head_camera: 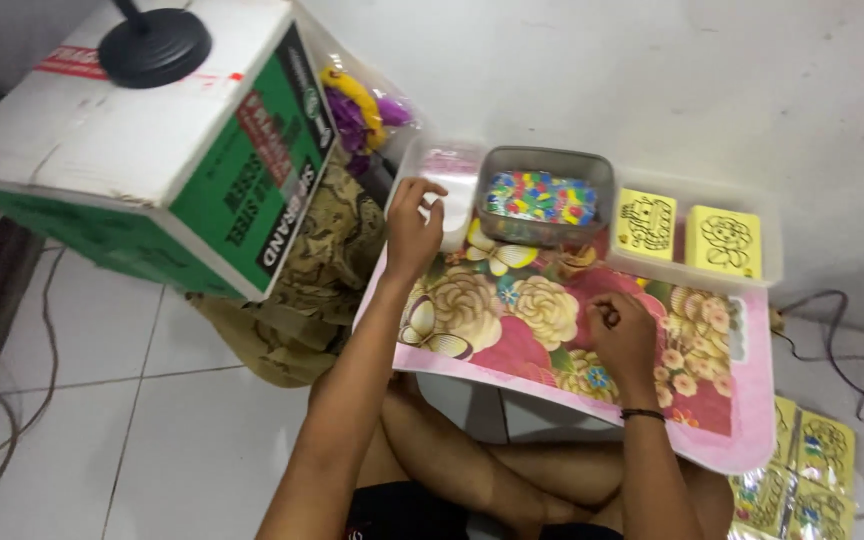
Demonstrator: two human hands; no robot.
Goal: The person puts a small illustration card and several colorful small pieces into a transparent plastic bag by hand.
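I sit cross-legged at a low table covered with a pink floral cloth (512, 340). My left hand (410, 225) reaches forward and touches a clear plastic container (444, 170) at the cloth's far left edge, fingers curled on its side. My right hand (624, 335) rests on the cloth with its fingers curled in; whether it holds something small I cannot tell. Between and beyond the hands stands a grey tub (546, 195) full of small multicoloured pieces. A clear tray (767, 255) to its right holds two yellow foam squares (646, 224) with black line drawings.
A big green and white cardboard box (152, 150) stands at the left with a black round lamp base (154, 45) on top. Patterned fabric (327, 260) lies beside it. More yellow sheets (802, 470) lie on the floor at lower right. A cable (832, 350) runs along the wall.
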